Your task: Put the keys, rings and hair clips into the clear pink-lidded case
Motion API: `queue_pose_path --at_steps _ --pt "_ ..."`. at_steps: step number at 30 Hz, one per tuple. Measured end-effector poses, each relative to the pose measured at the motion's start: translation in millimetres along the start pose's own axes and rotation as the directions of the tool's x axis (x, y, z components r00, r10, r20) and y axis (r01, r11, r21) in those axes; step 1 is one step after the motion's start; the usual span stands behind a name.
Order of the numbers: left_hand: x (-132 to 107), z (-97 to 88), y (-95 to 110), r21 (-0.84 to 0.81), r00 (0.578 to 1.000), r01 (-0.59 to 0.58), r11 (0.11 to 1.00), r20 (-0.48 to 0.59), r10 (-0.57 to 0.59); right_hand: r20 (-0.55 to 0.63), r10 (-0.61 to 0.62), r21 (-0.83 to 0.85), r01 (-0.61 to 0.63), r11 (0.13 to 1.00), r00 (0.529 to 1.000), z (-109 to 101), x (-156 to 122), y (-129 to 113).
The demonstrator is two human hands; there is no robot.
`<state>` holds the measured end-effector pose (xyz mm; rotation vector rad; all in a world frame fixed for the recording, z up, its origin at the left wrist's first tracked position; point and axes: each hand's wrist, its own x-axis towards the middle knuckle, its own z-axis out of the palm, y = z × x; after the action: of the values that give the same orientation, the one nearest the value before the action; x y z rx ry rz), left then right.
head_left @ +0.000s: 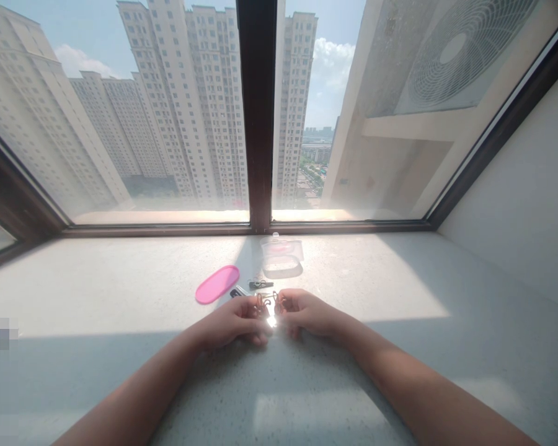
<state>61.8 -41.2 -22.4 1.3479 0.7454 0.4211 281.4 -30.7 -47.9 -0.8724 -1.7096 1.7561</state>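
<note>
My left hand is closed, thumb and fingers pinching a small copper-coloured looped piece. Opposite it, my right hand pinches a similar looped copper-coloured piece. The two pieces are close together; whether they touch or are linked cannot be made out. A bright glint shines between the fingertips and washes out detail. Just beyond the hands lies a small dark clip-like item. Beside it, a black-and-silver item is partly hidden by my left hand.
A pink oval lid lies flat to the left. Behind the hands stands a clear plastic box close to the window frame. Sunlight and shadow cross the pale speckled sill. A white wall bounds the right side.
</note>
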Motion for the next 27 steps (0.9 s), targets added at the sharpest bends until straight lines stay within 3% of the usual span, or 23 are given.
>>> queue_pose_path --at_steps 27 --pt "0.3 -1.0 0.3 -0.005 0.999 0.022 1.0 -0.028 -0.022 0.004 0.003 -0.023 -0.003 1.0 1.0 0.0 -0.3 -2.7"
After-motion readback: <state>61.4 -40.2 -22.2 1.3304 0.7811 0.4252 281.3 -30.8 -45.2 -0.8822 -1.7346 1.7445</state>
